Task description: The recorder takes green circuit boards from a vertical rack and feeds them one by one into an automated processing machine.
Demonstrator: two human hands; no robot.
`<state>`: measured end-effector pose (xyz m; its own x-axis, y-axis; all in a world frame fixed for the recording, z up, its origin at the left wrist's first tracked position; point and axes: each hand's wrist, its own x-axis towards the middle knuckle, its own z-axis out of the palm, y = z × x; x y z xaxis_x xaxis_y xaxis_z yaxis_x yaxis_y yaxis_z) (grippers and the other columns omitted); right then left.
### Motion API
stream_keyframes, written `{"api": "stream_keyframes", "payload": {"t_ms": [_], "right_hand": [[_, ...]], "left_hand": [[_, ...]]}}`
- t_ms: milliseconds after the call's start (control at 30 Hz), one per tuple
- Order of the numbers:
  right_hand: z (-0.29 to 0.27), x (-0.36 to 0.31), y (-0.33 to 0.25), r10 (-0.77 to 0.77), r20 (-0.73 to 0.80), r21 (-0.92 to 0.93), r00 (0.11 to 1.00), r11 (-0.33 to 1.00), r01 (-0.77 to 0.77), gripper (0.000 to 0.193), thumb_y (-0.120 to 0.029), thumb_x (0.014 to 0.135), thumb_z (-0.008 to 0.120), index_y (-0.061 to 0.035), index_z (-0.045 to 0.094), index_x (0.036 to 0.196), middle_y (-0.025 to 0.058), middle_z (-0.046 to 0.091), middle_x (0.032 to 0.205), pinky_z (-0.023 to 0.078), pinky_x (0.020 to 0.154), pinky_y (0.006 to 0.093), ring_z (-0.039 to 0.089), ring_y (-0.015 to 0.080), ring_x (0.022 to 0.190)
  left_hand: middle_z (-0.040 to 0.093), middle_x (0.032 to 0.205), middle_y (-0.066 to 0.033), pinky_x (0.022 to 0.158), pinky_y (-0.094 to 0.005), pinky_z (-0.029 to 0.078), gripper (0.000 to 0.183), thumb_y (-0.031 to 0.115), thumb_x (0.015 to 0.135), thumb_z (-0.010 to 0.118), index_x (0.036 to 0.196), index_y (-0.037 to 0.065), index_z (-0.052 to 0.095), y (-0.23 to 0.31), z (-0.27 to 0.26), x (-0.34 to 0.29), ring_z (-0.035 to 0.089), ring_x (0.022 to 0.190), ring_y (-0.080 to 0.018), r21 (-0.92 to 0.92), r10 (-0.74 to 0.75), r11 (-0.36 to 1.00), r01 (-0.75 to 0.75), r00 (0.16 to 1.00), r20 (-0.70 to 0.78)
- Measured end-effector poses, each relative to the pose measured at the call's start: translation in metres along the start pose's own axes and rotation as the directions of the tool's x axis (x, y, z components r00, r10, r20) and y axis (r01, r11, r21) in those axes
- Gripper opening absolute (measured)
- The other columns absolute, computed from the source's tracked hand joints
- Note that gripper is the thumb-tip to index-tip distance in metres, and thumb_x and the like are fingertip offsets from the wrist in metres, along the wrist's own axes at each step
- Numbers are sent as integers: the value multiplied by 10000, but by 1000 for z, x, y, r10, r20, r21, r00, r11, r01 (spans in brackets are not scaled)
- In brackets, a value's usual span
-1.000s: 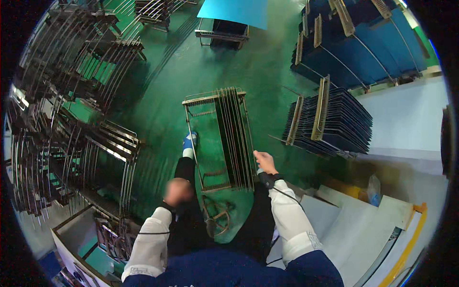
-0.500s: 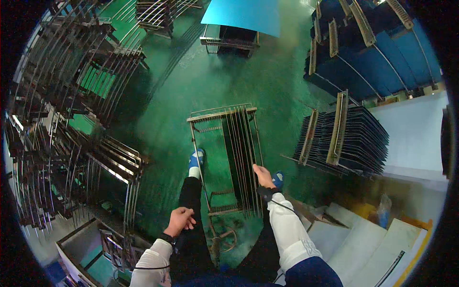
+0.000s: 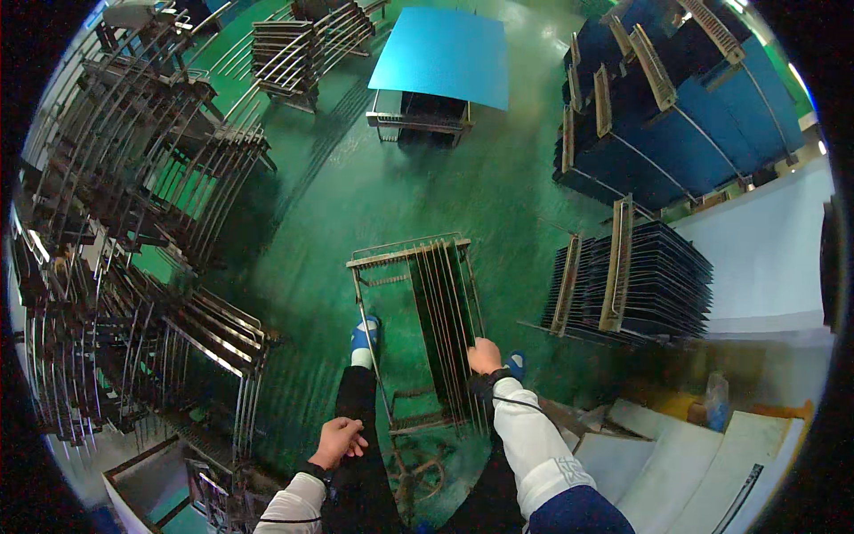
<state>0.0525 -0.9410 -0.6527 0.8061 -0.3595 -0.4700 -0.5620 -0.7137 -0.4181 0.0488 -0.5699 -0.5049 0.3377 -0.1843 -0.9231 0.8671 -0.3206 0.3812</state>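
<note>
A metal slotted rack point(image 3: 363, 261) stands on the floor in front of me, between my legs. Several thin dark panels point(image 3: 438, 329) stand on edge side by side in its right part; its left part shows bare slots and green floor. My right hand point(image 3: 486, 357) is at the right side of this group, fingers closed on the upper edge of the outermost dark panel; the fingertips are partly hidden. Over my left leg, left of the rack, hovers my left hand point(image 3: 338, 441), its fingers curled in with nothing visible in them.
Empty-looking metal racks point(image 3: 133, 178) crowd the left side. Ahead, a bright blue sheet point(image 3: 440, 58) lies on another rack point(image 3: 418, 122). Racks of dark panels point(image 3: 663, 276) and blue panels point(image 3: 738, 116) stand at right. White boards point(image 3: 676, 472) lie lower right; a wheel-like ring point(image 3: 427, 476) sits below my rack.
The view has tilted up, so the rack and surroundings sit lower in the picture. My right hand stays at the panels' right side; my left hand stays curled over my leg.
</note>
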Motion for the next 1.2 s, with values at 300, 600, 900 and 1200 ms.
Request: {"api": "stream_keyframes", "payload": {"t_ms": [300,600,900,1200], "right_hand": [[-88,-66,-33,-160,-162,44,974,985,169,210,-166,715,465,20,556,753,254,558,745,419,662,488,530,422,739],[-210,-184,-34,-64,-380,280,923,943,181,247,-207,737,529,36,562,765,197,538,618,406,551,386,532,284,575],[-310,-378,9,180,-557,732,811,568,377,179,-105,753,514,15,595,859,14,583,757,408,590,266,508,109,643],[-313,-545,50,559,-497,723,664,-155,673,350,-232,809,516,3,501,1068,104,554,1009,445,807,374,538,231,889]], "left_hand": [[603,631,-147,344,-250,389,215,186,827,506,844,-28,517,-24,-6,9,550,414,-176,-4,84,996,-84,996,38],[623,665,-161,374,-281,444,234,180,812,501,829,-50,537,-63,-3,25,594,465,-213,119,195,974,-195,981,15],[613,588,-135,510,-310,511,231,158,734,515,615,-21,599,-43,24,-61,616,511,-225,523,518,755,-395,849,-107],[626,601,-90,499,-301,478,272,256,714,586,616,6,632,-78,13,-27,598,515,-180,495,429,780,-382,903,20]]}}
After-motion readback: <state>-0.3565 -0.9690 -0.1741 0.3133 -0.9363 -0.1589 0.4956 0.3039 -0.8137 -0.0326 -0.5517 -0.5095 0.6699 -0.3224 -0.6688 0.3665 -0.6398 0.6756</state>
